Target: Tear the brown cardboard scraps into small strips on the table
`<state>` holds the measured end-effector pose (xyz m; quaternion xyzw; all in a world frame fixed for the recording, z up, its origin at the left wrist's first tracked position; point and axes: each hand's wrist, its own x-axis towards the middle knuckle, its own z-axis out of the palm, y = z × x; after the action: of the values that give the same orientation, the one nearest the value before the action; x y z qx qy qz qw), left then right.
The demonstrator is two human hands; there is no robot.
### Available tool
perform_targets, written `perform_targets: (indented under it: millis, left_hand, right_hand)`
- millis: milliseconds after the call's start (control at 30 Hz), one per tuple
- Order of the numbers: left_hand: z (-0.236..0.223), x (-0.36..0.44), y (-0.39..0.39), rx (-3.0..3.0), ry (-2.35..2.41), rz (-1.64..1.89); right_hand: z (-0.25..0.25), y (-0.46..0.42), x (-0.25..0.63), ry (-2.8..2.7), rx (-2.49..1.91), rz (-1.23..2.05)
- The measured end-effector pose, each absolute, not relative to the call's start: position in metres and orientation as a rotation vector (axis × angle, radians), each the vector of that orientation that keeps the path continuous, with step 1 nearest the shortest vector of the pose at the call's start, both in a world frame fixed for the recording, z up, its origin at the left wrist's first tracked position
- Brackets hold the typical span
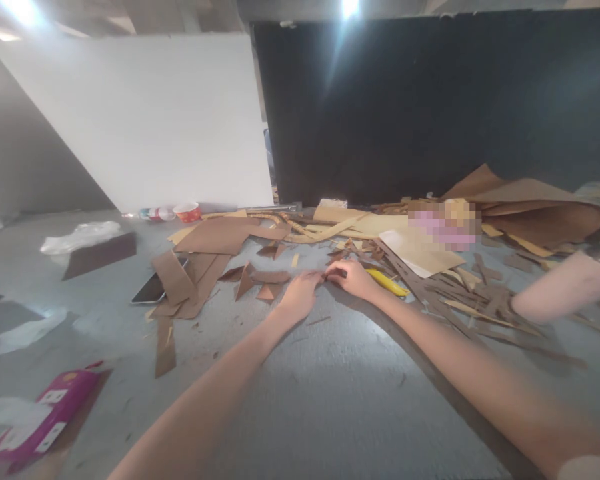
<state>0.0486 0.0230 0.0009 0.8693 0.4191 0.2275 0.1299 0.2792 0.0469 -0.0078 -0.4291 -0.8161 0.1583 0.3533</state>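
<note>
My left hand (300, 295) and my right hand (353, 277) meet at the middle of the grey table. Both sets of fingertips are pinched together on a small brown piece (324, 276), mostly covered by the fingers. Left of my left hand lie several cut brown pieces (245, 281), some folded or pointed. Just right of my right hand rests a slim yellow object (389, 283), its kind unclear. Brown strips (420, 283) spread out beyond it.
Brown sheets (215, 235) and a phone (155, 288) lie at the left, near a red paper cup (187, 212). A purple tissue pack (55, 413) is at the front left. Another person's arm (565, 287) reaches in from the right. Panels stand behind the table.
</note>
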Motion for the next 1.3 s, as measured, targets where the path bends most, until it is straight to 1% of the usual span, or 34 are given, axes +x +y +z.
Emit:
perform_targets:
  millis: [100,367,567,800,933,1100,1300]
  left_hand:
    - [0.003,0.047,0.024,2.594,1.136,0.646]
    - [0.004,0.048,0.022,2.699,1.105,0.585]
    - [0.002,0.049,0.022,2.695,1.12,0.595]
    - [0.005,0.051,0.019,2.686,1.18,0.556]
    - [0.009,0.052,0.016,2.721,1.178,0.518]
    - [0.01,0.054,0.011,2.732,1.214,0.514]
    - [0.005,0.054,0.014,2.675,1.256,0.534]
  right_hand:
    - [-0.01,0.051,0.281,-2.063,-1.094,0.483]
    - [-0.018,0.057,0.282,-2.02,-1.15,0.516]
    - [-0.022,0.06,0.28,-2.028,-1.132,0.438]
    - [-0.025,0.06,0.279,-2.015,-1.139,0.438]
    - [-0.019,0.055,0.279,-2.053,-1.132,0.366]
    - [-0.011,0.043,0.28,-2.123,-1.11,0.174]
    - [-0.009,0.038,0.279,-2.269,-1.137,0.092]
